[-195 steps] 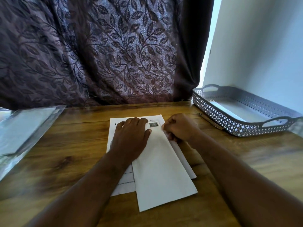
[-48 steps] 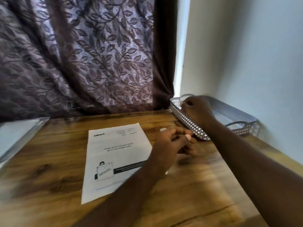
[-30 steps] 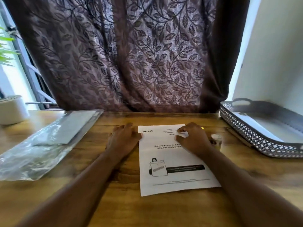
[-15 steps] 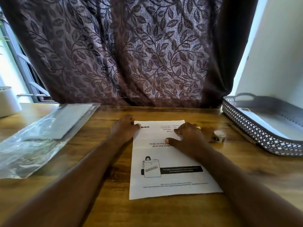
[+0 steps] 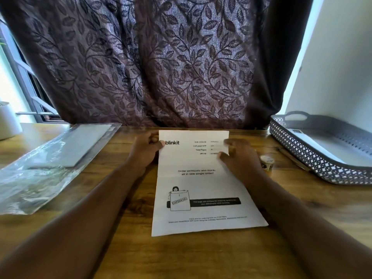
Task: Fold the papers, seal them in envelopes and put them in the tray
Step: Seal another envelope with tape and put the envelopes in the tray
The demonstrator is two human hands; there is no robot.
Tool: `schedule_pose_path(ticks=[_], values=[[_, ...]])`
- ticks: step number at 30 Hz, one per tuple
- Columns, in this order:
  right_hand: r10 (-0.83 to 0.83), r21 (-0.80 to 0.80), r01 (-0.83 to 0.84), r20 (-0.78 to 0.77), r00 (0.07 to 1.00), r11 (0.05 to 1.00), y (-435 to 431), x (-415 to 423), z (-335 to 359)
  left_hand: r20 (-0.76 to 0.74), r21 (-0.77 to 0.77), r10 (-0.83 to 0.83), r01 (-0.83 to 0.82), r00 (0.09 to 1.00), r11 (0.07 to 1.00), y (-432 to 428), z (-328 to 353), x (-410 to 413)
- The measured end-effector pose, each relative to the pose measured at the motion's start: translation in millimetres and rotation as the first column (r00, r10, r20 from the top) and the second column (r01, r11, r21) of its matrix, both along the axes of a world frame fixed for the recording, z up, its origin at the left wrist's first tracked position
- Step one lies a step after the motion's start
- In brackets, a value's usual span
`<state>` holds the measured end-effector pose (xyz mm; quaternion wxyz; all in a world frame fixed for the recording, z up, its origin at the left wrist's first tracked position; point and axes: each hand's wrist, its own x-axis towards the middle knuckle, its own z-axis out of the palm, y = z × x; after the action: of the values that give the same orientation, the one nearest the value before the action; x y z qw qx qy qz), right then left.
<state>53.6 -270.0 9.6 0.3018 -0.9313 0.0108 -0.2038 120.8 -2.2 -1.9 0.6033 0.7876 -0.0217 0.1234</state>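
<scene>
On the wooden table (image 5: 201,256), a printed paper (image 5: 201,184) lies with its long axis running away from the person, header end far and lifted off the wood. The left hand (image 5: 144,152) pinches its far left corner; the right hand (image 5: 239,158) grips the far right edge, blurred. An envelope (image 5: 330,146) lies in the grey tray (image 5: 314,158) to the right, well apart.

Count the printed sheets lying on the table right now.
1. The printed sheet lies at the table's centre, its far corners held by the left hand and right hand. More may be hidden in the tray.
</scene>
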Motion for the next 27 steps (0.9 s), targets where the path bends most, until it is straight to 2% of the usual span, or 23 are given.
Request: schedule_pose_path(ticks=[3,7,14,17,21,27], values=[[-0.053,0.211,0.057,-0.025,0.998,0.976,-13,4,2,-0.002,-0.090,-0.054,0.054,0.999,0.994,6,1,-4],[0.087,0.440,-0.038,-0.092,0.992,0.897,-23,2,-1,-0.009,-0.191,-0.100,0.096,0.995,0.977,9,0,-10],[0.176,0.584,-0.107,-0.063,0.982,0.805,-23,-1,1,-0.007,-0.323,-0.270,0.253,0.963,0.912,9,4,-18],[0.168,0.667,-0.102,-0.035,0.985,0.738,-24,-2,1,-0.020,-0.273,-0.355,0.336,0.935,0.901,6,3,-21],[0.177,0.738,-0.095,-0.034,0.984,0.668,-27,0,1,-0.039,-0.176,-0.353,0.341,0.935,0.923,4,1,-21],[0.289,0.847,-0.137,-0.021,0.957,0.514,-29,-1,5,-0.056,-0.263,-0.383,0.356,0.922,0.897,7,7,-18]])
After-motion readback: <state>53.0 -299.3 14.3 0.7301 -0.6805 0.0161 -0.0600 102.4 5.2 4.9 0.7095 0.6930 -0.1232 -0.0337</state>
